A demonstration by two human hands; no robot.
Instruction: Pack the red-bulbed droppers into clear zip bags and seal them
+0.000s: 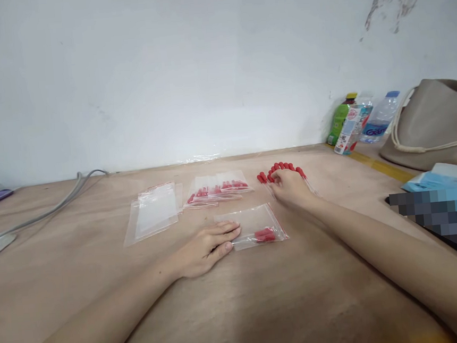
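My left hand (207, 248) lies flat with fingers stretched out on the left edge of a clear zip bag (244, 221). Inside that bag, near its red-striped end, are red pieces (265, 235). My right hand (292, 187) reaches over a fanned row of red-tipped pieces (286, 166) with thin pale stems. Its fingers are bent together at the row's left part; what they pinch is hidden. Behind the bag, several filled zip bags (218, 188) with red pieces overlap. Left of them lies a stack of flat clear bags (156, 212).
At the back right stand a green bottle (338, 122), a printed carton (353, 128), a clear bottle (382, 118) and a grey-beige bag (432, 121). A blue packet (445, 179) and a blurred dark device (444, 222) lie nearer. A grey cable (61, 202) crosses the left side.
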